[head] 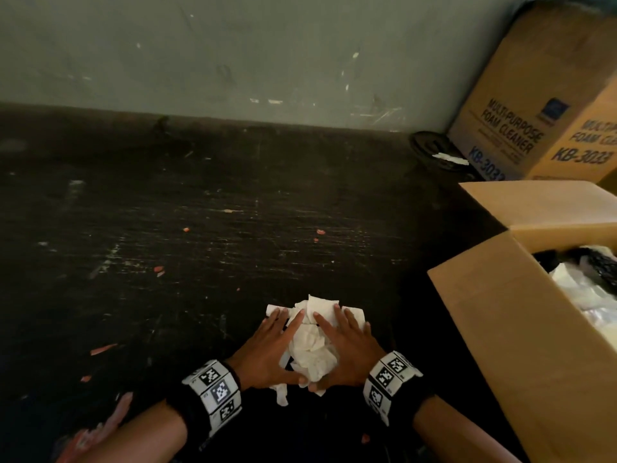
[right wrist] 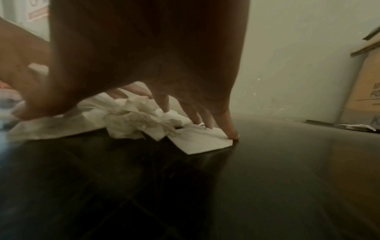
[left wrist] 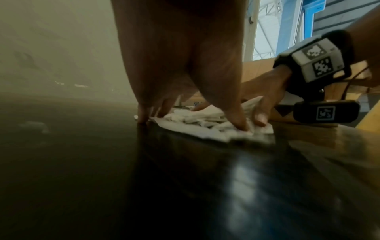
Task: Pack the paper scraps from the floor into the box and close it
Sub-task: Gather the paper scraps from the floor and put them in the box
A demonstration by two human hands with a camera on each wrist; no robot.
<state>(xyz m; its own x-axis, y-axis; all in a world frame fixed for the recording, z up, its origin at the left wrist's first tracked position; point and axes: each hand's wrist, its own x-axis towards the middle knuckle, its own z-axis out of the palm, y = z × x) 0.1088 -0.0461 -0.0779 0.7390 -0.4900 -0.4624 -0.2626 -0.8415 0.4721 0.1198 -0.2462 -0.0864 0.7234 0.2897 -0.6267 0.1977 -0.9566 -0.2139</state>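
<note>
A scuffed dark floor [head: 173,248] is seen running up to a pale, marked wall [head: 233,55], with small orange flecks scattered across it. A heap of crumpled white paper scraps [head: 312,349] is hemmed in on the floor between two hands. The left hand [head: 272,354] is laid against the heap's left side, fingers straight and spread, tips on the floor; the right hand [head: 347,352] is set the same way on the other side, fingertips pressed onto a flat scrap. The thumbs are brought together at the near edge of the heap. Nothing is yet lifted; the scraps are only cupped and pressed.

The open brown cardboard box [head: 521,329] stands to the outer side of the right hand, near but not touching it, flaps raised, with white and dark material already inside. The heap's long axis is judged to run away from the wrists towards the fingertips. The right hand is the nearer to the box, so a sideways carry past it appears to be called for. A second, printed yellow-brown cardboard carton [head: 541,105] is stood against the wall beyond the fingertips.
</note>
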